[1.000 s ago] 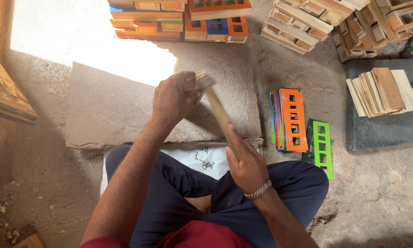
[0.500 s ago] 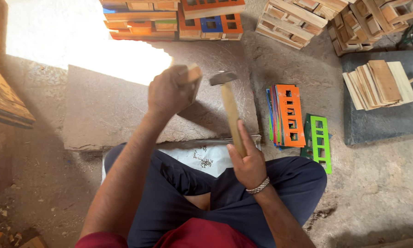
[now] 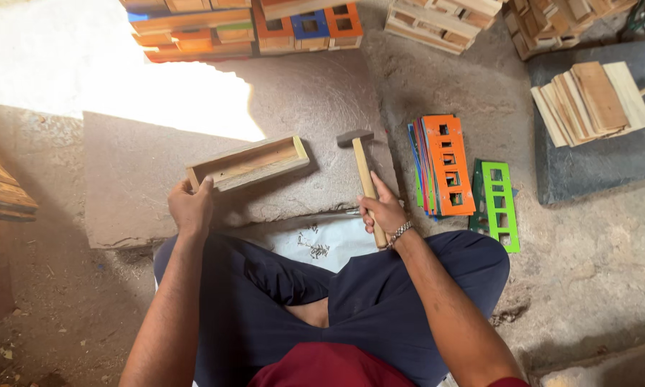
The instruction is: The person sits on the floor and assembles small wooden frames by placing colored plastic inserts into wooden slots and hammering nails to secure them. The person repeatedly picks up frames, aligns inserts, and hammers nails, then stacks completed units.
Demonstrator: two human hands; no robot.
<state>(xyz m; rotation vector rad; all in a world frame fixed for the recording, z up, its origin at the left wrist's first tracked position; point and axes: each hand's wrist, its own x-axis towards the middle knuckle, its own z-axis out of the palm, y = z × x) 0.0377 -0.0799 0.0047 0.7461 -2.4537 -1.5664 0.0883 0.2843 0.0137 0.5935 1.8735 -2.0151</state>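
Observation:
A long open wooden box frame (image 3: 250, 162) lies on its side on a flat stone slab (image 3: 143, 179) in front of me. My left hand (image 3: 191, 206) grips the frame's left end. A hammer (image 3: 362, 172) with a wooden handle rests head-down on the slab, and my right hand (image 3: 384, 209), a bracelet on its wrist, is closed around the handle's lower part. I sit cross-legged in dark trousers behind the slab.
A white sheet (image 3: 329, 244) with small nails lies between my knees. Orange, blue and green cut-out panels (image 3: 448, 172) lie to the right. Loose wooden slats (image 3: 587, 100) sit on a dark slab at far right. Finished wooden boxes (image 3: 250, 29) are stacked along the back.
The frame was held upright in my left hand with the hammer raised against it. Now the frame lies flat on the slab and the hammer's head rests on the stone.

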